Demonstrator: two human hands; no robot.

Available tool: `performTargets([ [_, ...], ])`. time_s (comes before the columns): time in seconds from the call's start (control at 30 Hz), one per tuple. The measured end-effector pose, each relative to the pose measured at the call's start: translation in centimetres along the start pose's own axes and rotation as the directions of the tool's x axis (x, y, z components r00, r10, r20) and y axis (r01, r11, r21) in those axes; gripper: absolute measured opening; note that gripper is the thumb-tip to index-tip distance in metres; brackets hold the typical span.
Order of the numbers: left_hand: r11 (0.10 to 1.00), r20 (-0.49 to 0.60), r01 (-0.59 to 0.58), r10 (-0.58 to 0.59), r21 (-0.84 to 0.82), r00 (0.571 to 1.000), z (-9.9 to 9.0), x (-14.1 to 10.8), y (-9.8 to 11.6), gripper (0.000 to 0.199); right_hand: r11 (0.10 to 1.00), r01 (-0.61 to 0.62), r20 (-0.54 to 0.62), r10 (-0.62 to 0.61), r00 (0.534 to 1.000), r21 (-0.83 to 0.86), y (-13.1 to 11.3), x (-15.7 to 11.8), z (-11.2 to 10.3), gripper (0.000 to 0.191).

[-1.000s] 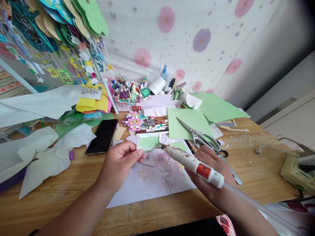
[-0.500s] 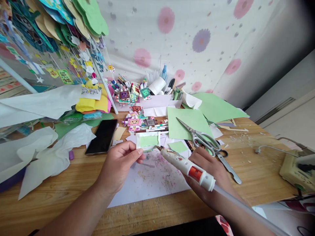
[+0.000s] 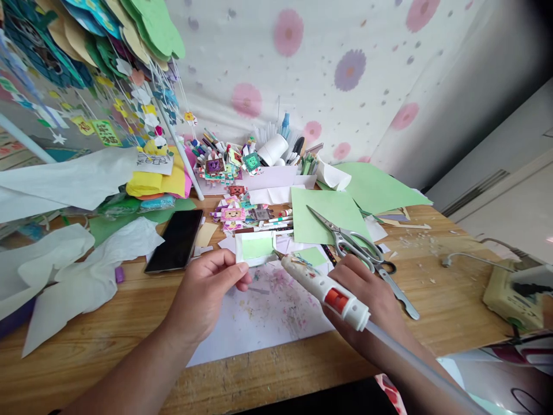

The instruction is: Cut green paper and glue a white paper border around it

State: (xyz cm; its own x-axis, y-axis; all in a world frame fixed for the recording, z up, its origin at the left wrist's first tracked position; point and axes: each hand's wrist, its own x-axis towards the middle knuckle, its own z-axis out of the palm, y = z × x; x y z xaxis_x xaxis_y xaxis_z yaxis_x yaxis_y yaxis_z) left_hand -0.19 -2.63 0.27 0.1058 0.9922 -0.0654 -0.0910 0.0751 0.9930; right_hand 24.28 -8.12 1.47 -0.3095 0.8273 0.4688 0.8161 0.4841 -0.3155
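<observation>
Left hand (image 3: 205,291): thumb and index finger pinched on the lower left corner of a small white paper frame (image 3: 256,262) with a light green panel (image 3: 258,248) inside, other fingers curled under. Right hand (image 3: 367,297): closed around a white glue gun (image 3: 317,282) with a red-orange part in its side; fingers curled, handle mostly hidden. Clear glue stick (image 3: 419,363) runs out of the gun's back, along the right forearm. Nozzle at the frame's right edge; touching or just beside, cannot tell. Frame is held up between the hands, above a stained white sheet (image 3: 242,328) on the wooden table (image 3: 276,374). Just behind the gun tip, a small green paper piece (image 3: 313,255). Past the right hand, scissors (image 3: 345,237), blades over a larger green sheet (image 3: 309,222), handles toward the hand. Left of the left hand, black phone (image 3: 175,241), then crumpled white tissue (image 3: 108,259) with a small purple piece (image 3: 119,274) beside it. Behind the frame, small colorful paper figures (image 3: 233,215), then a pale box (image 3: 270,177) with pens. Power strip (image 3: 514,297) far right. Flower-print curtain (image 3: 254,52) at the back; paper decorations (image 3: 151,29) hang upper left.
</observation>
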Motion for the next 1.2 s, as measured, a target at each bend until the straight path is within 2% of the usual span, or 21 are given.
performTargets([
  [0.07, 0.994, -0.004, 0.076, -0.076, -0.08, 0.997, 0.0, 0.2, 0.1, 0.02, 0.991, -0.002, -0.041, 0.007, 0.999, 0.137, -0.2, 0.0, -0.2, 0.018],
  [0.13, 0.98, 0.0, 0.139, -0.14, -0.143, 0.99, 0.0, 0.4, 0.2, 0.021, 0.949, -0.054, -0.037, 0.069, 0.997, 0.311, -0.1, -0.4, -0.3, 0.019],
  [0.2, 0.969, 0.003, 0.175, -0.177, -0.172, 0.984, -0.1, 0.5, 0.2, 0.023, 0.853, -0.198, -0.006, 0.229, 0.973, 0.482, 0.8, -1.3, -0.4, 0.012],
  [0.23, 0.967, 0.006, 0.184, -0.186, -0.177, 0.983, -0.2, 0.5, 0.2, 0.024, 0.787, -0.283, 0.013, 0.331, 0.944, 0.547, 1.7, -1.9, -0.5, 0.007],
  [0.3, 0.965, 0.016, 0.195, -0.196, -0.174, 0.981, -0.2, 0.4, 0.2, 0.025, 0.656, -0.432, 0.0, 0.55, 0.835, 0.619, 4.2, -3.0, -1.0, 0.024],
  [0.33, 0.965, 0.022, 0.197, -0.197, -0.171, 0.98, -0.3, 0.4, 0.2, 0.025, 0.625, -0.49, -0.029, 0.634, 0.773, 0.607, 5.7, -3.6, -1.5, 0.029],
  [0.37, 0.966, 0.024, 0.195, -0.194, -0.167, 0.981, -0.3, 0.4, 0.1, 0.025, 0.613, -0.539, -0.113, 0.714, 0.691, 0.578, 7.4, -4.2, -2.2, 0.029],
  [0.43, 0.969, 0.016, 0.185, -0.185, -0.161, 0.983, -0.5, 0.5, -0.2, 0.025, 0.564, -0.684, -0.199, 0.818, 0.54, 0.463, 10.7, -5.3, -3.9, 0.034],
  [0.53, 0.971, -0.014, 0.198, -0.201, -0.136, 0.979, -0.9, 1.2, -1.3, 0.025, 0.515, -0.794, -0.282, 0.853, 0.439, 0.323, 14.8, -7.2, -6.2, 0.037],
  [0.63, 0.97, -0.023, 0.193, -0.198, -0.145, 0.98, -0.9, 1.6, -2.0, 0.024, 0.457, -0.872, -0.328, 0.862, 0.387, 0.172, 17.2, -8.7, -6.9, 0.027],
  [0.73, 0.966, -0.001, 0.225, -0.227, -0.128, 0.974, -0.4, 1.2, -1.2, 0.016, 0.43, -0.901, -0.327, 0.861, 0.39, 0.056, 18.1, -9.1, -6.5, 0.028],
  [0.93, 0.964, 0.035, 0.196, -0.193, -0.179, 0.981, 0.6, 0.2, 0.4, 0.023, 0.389, -0.916, -0.353, 0.846, 0.399, -0.104, 17.5, -10.0, -6.1, 0.046],
  [1.0, 0.96, 0.038, 0.202, -0.198, -0.193, 0.979, 0.6, 0.2, 0.4, 0.023, 0.397, -0.909, -0.459, 0.788, 0.41, -0.128, 16.7, -11.0, -5.6, 0.044],
  [1.07, 0.962, 0.053, 0.197, -0.191, -0.188, 0.98, 0.5, 0.2, 0.3, 0.023, 0.478, -0.868, -0.694, 0.581, 0.425, -0.13, 15.3, -12.1, -4.9, 0.037],
  [1.1, 0.964, 0.061, 0.194, -0.186, -0.182, 0.981, 0.5, 0.2, 0.2, 0.022, 0.54, -0.828, -0.772, 0.458, 0.441, -0.152, 14.4, -12.5, -4.4, 0.031],
  [1.13, 0.966, 0.07, 0.191, -0.182, -0.173, 0.981, 0.4, 0.1, 0.2, 0.022, 0.612, -0.768, -0.805, 0.353, 0.478, -0.187, 13.4, -12.6, -3.9, 0.025],
  [1.17, 0.968, 0.075, 0.189, -0.178, -0.164, 0.981, 0.4, 0.1, 0.2, 0.021, 0.693, -0.686, -0.788, 0.288, 0.545, -0.221, 12.2, -12.5, -3.5, 0.019],
  [1.2, 0.97, 0.077, 0.185, -0.175, -0.157, 0.982, 0.4, 0.1, 0.1, 0.02, 0.78, -0.58, -0.725, 0.256, 0.639, -0.235, 11.0, -12.0, -3.0, 0.014],
])
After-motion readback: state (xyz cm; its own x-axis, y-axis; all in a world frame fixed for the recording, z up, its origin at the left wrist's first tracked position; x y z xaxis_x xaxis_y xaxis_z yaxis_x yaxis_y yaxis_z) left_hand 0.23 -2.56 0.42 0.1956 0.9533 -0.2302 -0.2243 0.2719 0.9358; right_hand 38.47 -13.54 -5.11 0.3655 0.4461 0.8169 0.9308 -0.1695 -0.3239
